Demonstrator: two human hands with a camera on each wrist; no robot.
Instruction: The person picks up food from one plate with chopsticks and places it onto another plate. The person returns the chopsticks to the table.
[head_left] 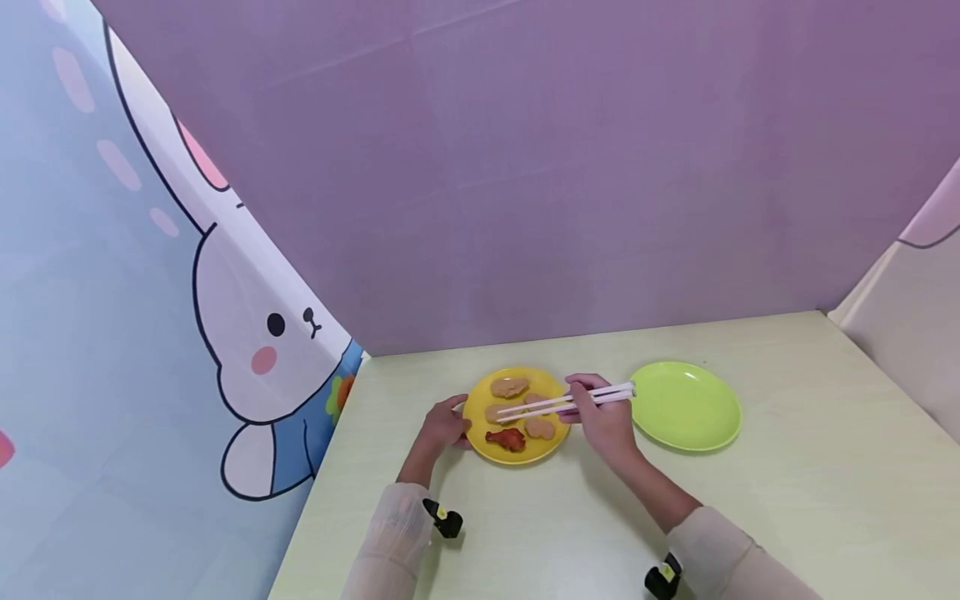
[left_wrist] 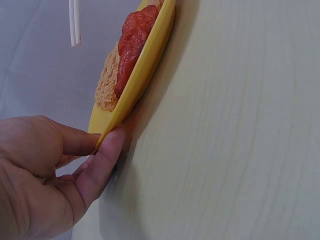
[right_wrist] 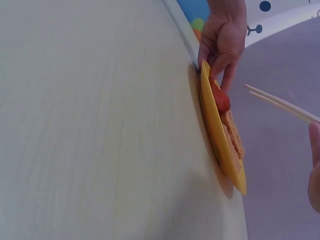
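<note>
My left hand (head_left: 446,425) pinches the left rim of a yellow plate (head_left: 517,459) between thumb and fingers, as the left wrist view shows close up. On the plate lie a red chicken drumstick (head_left: 506,439) and several tan breaded pieces (head_left: 510,387). A pair of white chopsticks (head_left: 562,403) is gripped in my right hand (head_left: 606,421), held over the plate's right side. Their tips (right_wrist: 250,89) hang above the food with a gap, close together and with nothing between them, in the right wrist view.
A light green plate (head_left: 686,408) rests on the pale wood-grain table (head_left: 810,433), just right of my right hand. Behind the table rises a purple cloth wall (head_left: 570,183). A blue sheet with a cartoon rabbit (head_left: 262,333) hangs at the left.
</note>
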